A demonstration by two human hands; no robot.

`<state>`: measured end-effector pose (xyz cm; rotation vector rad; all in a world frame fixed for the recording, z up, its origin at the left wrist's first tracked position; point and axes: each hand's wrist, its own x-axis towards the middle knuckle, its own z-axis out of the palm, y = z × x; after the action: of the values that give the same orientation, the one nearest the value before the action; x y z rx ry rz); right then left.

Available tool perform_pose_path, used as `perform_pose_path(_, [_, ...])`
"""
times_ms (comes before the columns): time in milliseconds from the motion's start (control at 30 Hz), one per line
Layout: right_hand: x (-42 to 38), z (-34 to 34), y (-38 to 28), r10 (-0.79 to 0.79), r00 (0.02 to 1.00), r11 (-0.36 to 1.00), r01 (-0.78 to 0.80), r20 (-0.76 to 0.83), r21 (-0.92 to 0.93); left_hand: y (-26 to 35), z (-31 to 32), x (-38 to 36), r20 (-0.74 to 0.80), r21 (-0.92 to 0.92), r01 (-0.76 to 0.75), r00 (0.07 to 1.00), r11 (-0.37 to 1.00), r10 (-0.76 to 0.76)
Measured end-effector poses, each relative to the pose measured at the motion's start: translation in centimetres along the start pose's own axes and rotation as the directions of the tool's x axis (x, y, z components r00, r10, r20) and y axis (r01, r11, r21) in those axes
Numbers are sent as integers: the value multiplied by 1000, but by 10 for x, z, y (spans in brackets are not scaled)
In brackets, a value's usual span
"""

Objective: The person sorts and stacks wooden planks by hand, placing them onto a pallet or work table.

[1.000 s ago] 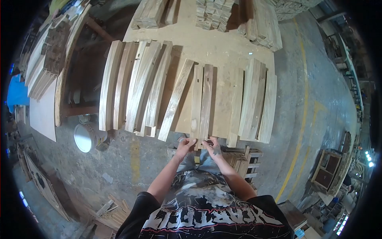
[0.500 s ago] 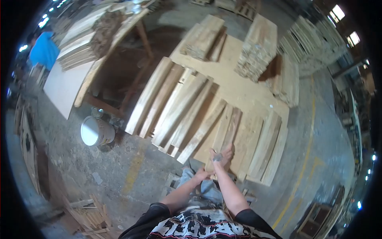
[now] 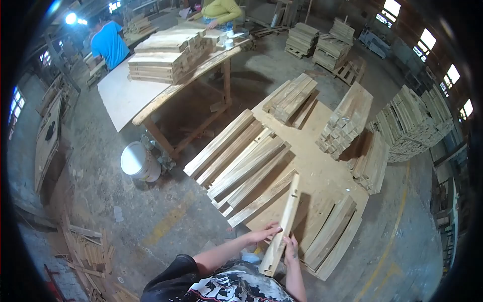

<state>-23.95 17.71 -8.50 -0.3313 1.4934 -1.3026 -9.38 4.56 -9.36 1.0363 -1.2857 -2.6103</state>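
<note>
A long, squared wooden piece [image 3: 288,214] is raised at a tilt in front of my body, with dark slots cut near both of its ends. My left hand [image 3: 265,234] grips it from the left side, fingers against the wood. On the right side, lower down, my right hand [image 3: 290,247] is closed around the same piece. Beneath it, a plywood sheet [image 3: 322,171] carries a row of similar wooden pieces [image 3: 251,166] to the left. More long pieces [image 3: 329,231] lie to the right of my hands.
Stacked bundles of wood [image 3: 347,121] stand on the sheet's far side. A white bucket [image 3: 141,162] sits on the floor at left, near a worktable [image 3: 176,93] loaded with boards. Two people, one in a blue shirt [image 3: 109,46], one in yellow sleeves [image 3: 221,9], are beyond.
Both hands have lifted the wooden piece off the sheet and tilted it up toward my body. My view has risen, showing more of the worktable and the people behind it.
</note>
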Motion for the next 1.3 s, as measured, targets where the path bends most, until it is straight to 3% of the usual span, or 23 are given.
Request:
perform_pose_path(133, [11, 36, -58, -274, 927, 938, 316, 256, -142, 54, 3, -12, -175, 14, -233, 957, 972, 232])
perform_pose_path(233, [19, 58, -108, -242, 868, 899, 369, 435, -237, 73, -5, -26, -333, -173, -433, 871, 885, 361])
perform_pose_path(267, [39, 61, -97, -368, 813, 776, 536, 451, -334, 76, -14, -28, -366, -205, -478, 847, 854, 386])
perform_pose_path(367, [17, 90, -144, -410, 823, 743, 551, 392, -381, 104, -41, -45, -510, -190, -553, 761, 811, 400])
perform_pose_path(400, [19, 92, -145, -467, 803, 704, 591, 370, -394, 124, -42, -61, -567, -264, -567, 745, 780, 350])
perform_pose_path(533, [47, 61, -112, -459, 848, 803, 524, 267, -285, 183, -109, -99, -703, -201, -694, 594, 691, 392])
perform_pose_path(567, [51, 46, -99, -440, 869, 826, 491, 227, -278, 192, -142, -100, -715, -195, -742, 555, 641, 425])
perform_pose_path(633, [58, 12, -61, -356, 930, 890, 367, 92, -271, 245, -149, -138, -755, -171, -766, 506, 620, 417])
perform_pose_path(700, [59, -19, -33, -338, 938, 874, 282, -79, -396, 262, -234, -140, -753, -135, -836, 435, 531, 493])
perform_pose_path(767, [70, -51, 12, -401, 876, 793, 185, -268, -581, 287, -323, -143, -742, -4, -891, 306, 453, 596])
perform_pose_path(833, [68, -55, 37, -427, 821, 862, 242, -379, -446, 326, -382, -158, -771, -40, -893, 312, 448, 555])
perform_pose_path(933, [58, -11, 54, -204, 711, 973, 224, -673, -59, 383, -483, -176, -818, 58, -813, 294, 579, 495])
perform_pose_path(967, [54, 5, 54, -174, 711, 980, 196, -681, -46, 403, -522, -178, -841, 61, -779, 296, 625, 452])
perform_pose_path(1033, [42, 57, 54, -108, 707, 990, 142, -699, -9, 442, -587, -175, -861, 149, -766, 210, 625, 463])
perform_pose_path(1100, [24, 87, 76, -187, 711, 980, 92, -678, -175, 474, -659, -171, -895, 224, -706, 123, 672, 428])
perform_pose_path(1167, [12, 109, 89, -221, 725, 967, 73, -653, -246, 511, -660, -177, -916, 262, -629, 75, 732, 393])
perform_pose_path(1300, [-7, 136, 108, -155, 690, 955, -78, -706, -286, 567, -700, -168, -966, 190, -653, 7, 733, 257])
